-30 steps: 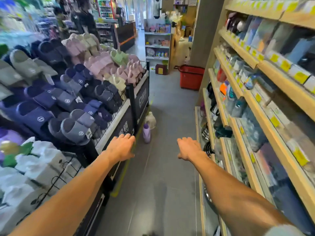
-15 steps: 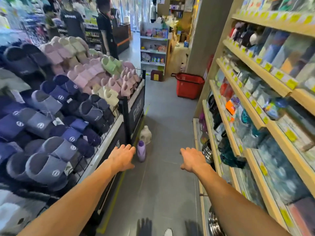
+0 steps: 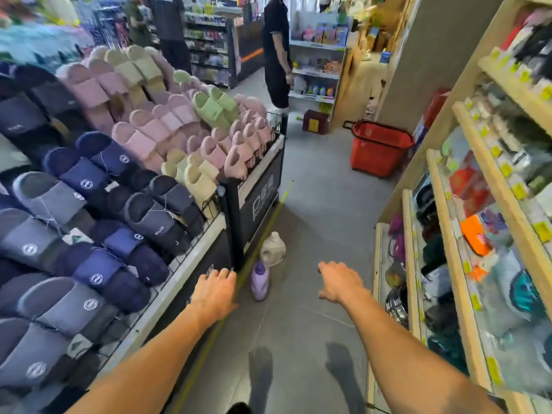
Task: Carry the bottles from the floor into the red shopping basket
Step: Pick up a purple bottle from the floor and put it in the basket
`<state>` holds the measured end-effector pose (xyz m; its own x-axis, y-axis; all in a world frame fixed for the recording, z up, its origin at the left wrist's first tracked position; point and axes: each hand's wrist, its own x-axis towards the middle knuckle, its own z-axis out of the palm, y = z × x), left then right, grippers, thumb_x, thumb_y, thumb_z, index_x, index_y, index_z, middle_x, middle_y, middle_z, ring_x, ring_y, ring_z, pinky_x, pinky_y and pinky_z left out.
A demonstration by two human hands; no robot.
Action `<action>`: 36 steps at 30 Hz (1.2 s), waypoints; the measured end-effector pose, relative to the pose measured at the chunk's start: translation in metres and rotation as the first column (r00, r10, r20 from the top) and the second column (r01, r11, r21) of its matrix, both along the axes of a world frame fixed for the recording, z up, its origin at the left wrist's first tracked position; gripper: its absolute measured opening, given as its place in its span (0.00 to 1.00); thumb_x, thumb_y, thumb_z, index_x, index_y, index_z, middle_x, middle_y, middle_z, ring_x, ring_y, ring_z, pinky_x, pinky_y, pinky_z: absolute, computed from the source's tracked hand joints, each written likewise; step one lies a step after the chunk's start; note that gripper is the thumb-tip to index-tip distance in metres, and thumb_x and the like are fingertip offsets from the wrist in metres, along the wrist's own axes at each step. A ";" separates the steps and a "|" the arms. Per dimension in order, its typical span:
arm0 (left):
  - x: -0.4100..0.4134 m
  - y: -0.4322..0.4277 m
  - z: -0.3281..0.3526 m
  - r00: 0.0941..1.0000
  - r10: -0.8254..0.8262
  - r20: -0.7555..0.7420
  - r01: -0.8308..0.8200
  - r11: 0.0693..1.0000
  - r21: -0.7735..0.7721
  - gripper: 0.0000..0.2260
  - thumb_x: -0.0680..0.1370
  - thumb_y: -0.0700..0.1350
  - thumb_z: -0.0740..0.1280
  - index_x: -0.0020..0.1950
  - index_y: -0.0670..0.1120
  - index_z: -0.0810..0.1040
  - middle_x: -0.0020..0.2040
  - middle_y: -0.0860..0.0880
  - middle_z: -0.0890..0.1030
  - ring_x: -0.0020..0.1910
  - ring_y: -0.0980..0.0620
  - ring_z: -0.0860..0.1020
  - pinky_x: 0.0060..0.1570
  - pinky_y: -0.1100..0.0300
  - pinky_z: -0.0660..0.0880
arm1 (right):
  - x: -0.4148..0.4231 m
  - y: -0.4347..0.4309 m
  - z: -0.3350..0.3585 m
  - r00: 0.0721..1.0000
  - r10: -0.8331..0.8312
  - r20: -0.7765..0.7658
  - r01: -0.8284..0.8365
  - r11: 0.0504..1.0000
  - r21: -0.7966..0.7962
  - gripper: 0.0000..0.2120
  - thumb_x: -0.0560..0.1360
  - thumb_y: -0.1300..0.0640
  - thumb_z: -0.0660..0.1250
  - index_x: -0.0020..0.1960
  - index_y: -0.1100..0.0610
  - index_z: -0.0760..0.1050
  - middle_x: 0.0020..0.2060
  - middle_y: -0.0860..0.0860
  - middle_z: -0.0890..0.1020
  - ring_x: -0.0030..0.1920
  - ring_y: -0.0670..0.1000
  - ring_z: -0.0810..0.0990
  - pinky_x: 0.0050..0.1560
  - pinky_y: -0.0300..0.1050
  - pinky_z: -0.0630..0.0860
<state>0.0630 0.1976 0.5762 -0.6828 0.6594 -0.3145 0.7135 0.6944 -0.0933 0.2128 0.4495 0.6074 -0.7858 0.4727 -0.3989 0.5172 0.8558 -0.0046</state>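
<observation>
The left hand (image 3: 215,289) reaches forward palm down, fingers loose and nearly straight, holding nothing; its fingertips sit in front of the near corner of the slipper rack (image 3: 263,186), and whether they touch it cannot be told. The right hand (image 3: 339,282) is also stretched out palm down, fingers spread a little and empty, over bare floor (image 3: 313,204).

Between the two hands, nearer the left, stand the two bottles. A purple bottle (image 3: 260,280) stands upright on the floor just beside the rack's black corner post, on a yellow floor line (image 3: 277,210) that runs along the rack's foot. A white jug (image 3: 273,249) stands just behind it, close to or touching it, against the same foot.

The aisle is a strip of grey floor, bounded on the left by the rack's edge and on the right by the lower edges of the wooden shelving (image 3: 448,234). The open room between them lies right of the bottles and widens past the rack's far corner.

One red shopping basket (image 3: 379,150) stands on the floor at the aisle's far end, near the shelving's end and well apart from the bottles. A small dark red box (image 3: 315,122) sits left of it. One person in dark clothes (image 3: 276,55) stands past the rack's far corner; two more figures farther back are blurred
</observation>
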 end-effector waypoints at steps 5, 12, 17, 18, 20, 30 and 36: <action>-0.062 0.042 -0.004 0.997 0.081 0.017 -0.082 0.996 0.040 0.22 0.77 0.54 0.69 0.67 0.47 0.70 0.64 0.46 0.73 0.64 0.43 0.72 0.62 0.49 0.70 | -0.089 0.024 -0.009 0.989 0.149 0.006 -0.149 0.989 -0.022 0.28 0.75 0.49 0.71 0.72 0.55 0.67 0.66 0.55 0.74 0.67 0.59 0.72 0.61 0.52 0.72; -0.146 0.098 -0.035 0.978 0.189 0.092 -0.197 0.976 0.095 0.23 0.77 0.56 0.69 0.68 0.48 0.69 0.65 0.47 0.73 0.67 0.43 0.72 0.62 0.49 0.70 | -0.190 0.053 -0.020 0.963 0.261 0.066 -0.261 0.965 -0.003 0.23 0.74 0.51 0.70 0.66 0.56 0.70 0.62 0.55 0.74 0.65 0.59 0.72 0.60 0.53 0.71; -0.178 0.132 -0.075 0.955 0.242 0.173 -0.255 0.965 0.055 0.27 0.77 0.56 0.70 0.71 0.48 0.68 0.68 0.47 0.73 0.68 0.44 0.71 0.64 0.49 0.70 | -0.249 0.092 -0.029 0.943 0.300 0.144 -0.300 0.954 -0.019 0.21 0.76 0.52 0.70 0.65 0.58 0.71 0.63 0.56 0.74 0.66 0.59 0.71 0.62 0.53 0.71; -0.183 0.137 -0.084 0.946 0.262 0.192 -0.274 0.961 0.041 0.28 0.76 0.56 0.71 0.72 0.48 0.68 0.68 0.47 0.72 0.68 0.44 0.71 0.64 0.49 0.69 | -0.262 0.100 -0.032 0.937 0.313 0.153 -0.314 0.949 -0.019 0.22 0.76 0.51 0.70 0.65 0.58 0.71 0.63 0.56 0.73 0.66 0.59 0.71 0.61 0.53 0.72; -0.194 0.141 -0.097 0.930 0.297 0.219 -0.310 0.950 0.027 0.30 0.76 0.55 0.72 0.73 0.47 0.67 0.69 0.47 0.72 0.69 0.43 0.71 0.65 0.49 0.68 | -0.286 0.111 -0.036 0.920 0.348 0.178 -0.350 0.936 -0.021 0.23 0.76 0.50 0.71 0.66 0.59 0.71 0.63 0.57 0.74 0.66 0.59 0.72 0.61 0.54 0.73; -0.246 0.124 -0.157 0.604 0.722 0.337 -0.756 0.653 -0.047 0.26 0.77 0.53 0.70 0.71 0.47 0.68 0.69 0.47 0.72 0.69 0.44 0.71 0.65 0.48 0.69 | -0.459 0.127 -0.131 0.553 0.769 0.320 -0.751 0.627 -0.208 0.25 0.77 0.50 0.70 0.69 0.56 0.67 0.64 0.56 0.73 0.66 0.59 0.72 0.61 0.53 0.73; -0.188 0.135 -0.183 0.154 0.899 0.411 -0.949 0.250 -0.192 0.26 0.78 0.59 0.68 0.71 0.49 0.68 0.69 0.47 0.72 0.69 0.44 0.71 0.65 0.49 0.69 | -0.490 0.137 -0.205 0.166 0.884 0.437 -0.859 0.348 -0.376 0.28 0.76 0.50 0.70 0.72 0.56 0.65 0.64 0.57 0.74 0.68 0.59 0.73 0.65 0.52 0.70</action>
